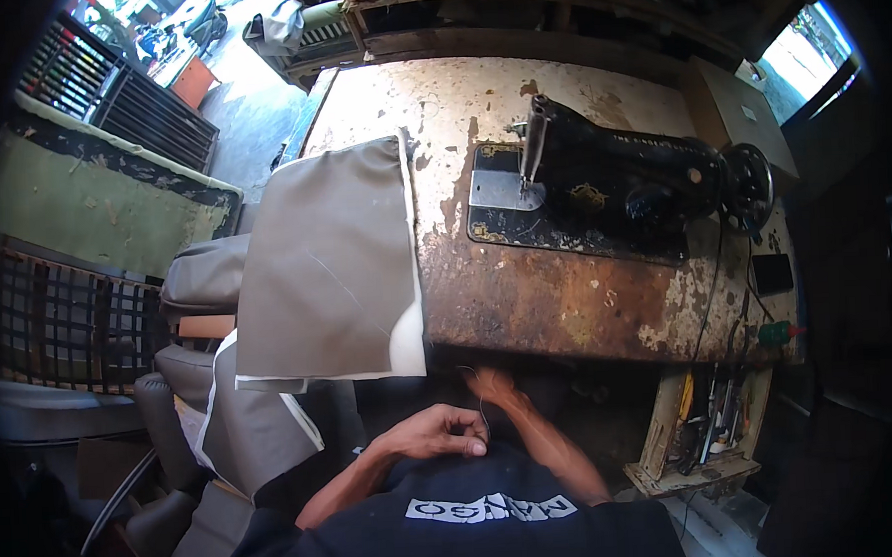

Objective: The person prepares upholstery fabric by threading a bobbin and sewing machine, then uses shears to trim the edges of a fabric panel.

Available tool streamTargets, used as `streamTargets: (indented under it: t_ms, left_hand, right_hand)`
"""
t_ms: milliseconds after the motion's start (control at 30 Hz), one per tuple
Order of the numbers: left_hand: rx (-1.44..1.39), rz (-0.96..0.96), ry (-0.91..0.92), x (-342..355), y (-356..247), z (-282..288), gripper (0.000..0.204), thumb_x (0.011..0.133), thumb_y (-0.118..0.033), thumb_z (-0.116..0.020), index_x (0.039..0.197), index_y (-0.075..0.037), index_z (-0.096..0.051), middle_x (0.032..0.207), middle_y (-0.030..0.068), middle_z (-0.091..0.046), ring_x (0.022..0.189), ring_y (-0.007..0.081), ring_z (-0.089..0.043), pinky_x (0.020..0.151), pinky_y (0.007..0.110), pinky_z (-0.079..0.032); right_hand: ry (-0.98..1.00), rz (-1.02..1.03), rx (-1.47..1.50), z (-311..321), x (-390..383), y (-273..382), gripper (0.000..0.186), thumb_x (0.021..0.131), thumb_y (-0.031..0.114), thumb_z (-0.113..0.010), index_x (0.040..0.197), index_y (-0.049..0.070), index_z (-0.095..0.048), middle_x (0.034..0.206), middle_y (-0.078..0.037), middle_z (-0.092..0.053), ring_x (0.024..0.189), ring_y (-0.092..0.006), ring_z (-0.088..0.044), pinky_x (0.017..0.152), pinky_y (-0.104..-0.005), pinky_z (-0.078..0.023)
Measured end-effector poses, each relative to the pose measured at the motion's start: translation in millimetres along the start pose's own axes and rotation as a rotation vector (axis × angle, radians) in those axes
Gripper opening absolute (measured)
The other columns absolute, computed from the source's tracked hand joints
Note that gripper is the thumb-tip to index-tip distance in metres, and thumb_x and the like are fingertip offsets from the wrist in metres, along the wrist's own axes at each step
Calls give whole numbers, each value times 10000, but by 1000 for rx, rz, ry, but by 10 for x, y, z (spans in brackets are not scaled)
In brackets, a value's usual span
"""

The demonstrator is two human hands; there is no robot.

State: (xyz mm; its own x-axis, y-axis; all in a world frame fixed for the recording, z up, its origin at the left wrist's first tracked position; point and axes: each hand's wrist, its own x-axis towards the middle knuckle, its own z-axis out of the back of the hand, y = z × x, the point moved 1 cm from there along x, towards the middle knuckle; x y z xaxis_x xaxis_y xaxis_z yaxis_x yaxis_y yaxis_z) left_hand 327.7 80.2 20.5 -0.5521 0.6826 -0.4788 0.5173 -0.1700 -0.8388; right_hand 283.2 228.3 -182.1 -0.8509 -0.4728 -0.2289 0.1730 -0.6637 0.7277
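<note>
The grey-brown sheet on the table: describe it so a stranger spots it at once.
Find the worn table with the black sewing machine. Left of the machine, a large grey-brown sheet reaches past the table's front edge. Unlike the similar pieces heaped to its left, it lies on the tabletop, with a thin pale line near its middle and a white near right corner.
</note>
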Motion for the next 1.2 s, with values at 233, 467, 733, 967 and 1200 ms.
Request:
streamTargets:
  t_ms: [233, 467, 733, 967, 1200]
  left_hand:
    - [-312, 204, -609, -668, 764, 171, 268, 951, -299, -765, 971, -38, -706, 754, -25, -621, 709, 67, -546, 652, 264, -436]
    - [-391, 265, -1180, -973, 2191, 457, 338, 920, -358, -754, 981, -25, -740, 807, 120, -733, 709, 258, -714, 690, 390, -539]
    - [-735, 96, -1202, -787, 3525, 605, 428, 988, -417, -669, 1059, 6, -666, 958, 194, -729, 903, 313, -714, 832, 415, -541]
    - [-1079, -43, -805, -850, 3497, 401, 378, 1011, -361, -670, 1170, -19, -643, 1011, 93, -693, 981, 157, -649, 918, 345, -517]
    - [-1243, -25, -873, -714, 3690, 236, 404, 1002, -379, -677, 1208, -33, -647, 1041, 109, -701, 999, 196, -659, 931, 372, -515]
  right_hand:
    - [634, -80, -184, -173, -97, -103, 399, 941, 279, -606, 1268, 62, -679, 1255, -238, -683, 1179, -406, -651, 997, -498, -518]
    - [738, -81, -465, -1242, 384, -43, 387, 907, 261, -633, 1245, 82, -694, 1209, -233, -700, 1138, -390, -677, 965, -482, -538]
    - [754, -48, -772, -3208, 1152, -280, 388, 904, 262, -635, 1246, 87, -694, 1199, -230, -704, 1130, -389, -680, 959, -483, -539]
    - [687, -19, -912, -4118, 1553, -705, 389, 902, 263, -637, 1247, 91, -694, 1190, -227, -708, 1123, -389, -683, 954, -483, -541]
    - [717, -3, -950, -4422, 1616, -849, 391, 900, 264, -639, 1248, 95, -694, 1181, -224, -711, 1117, -389, -685, 949, -483, -542]
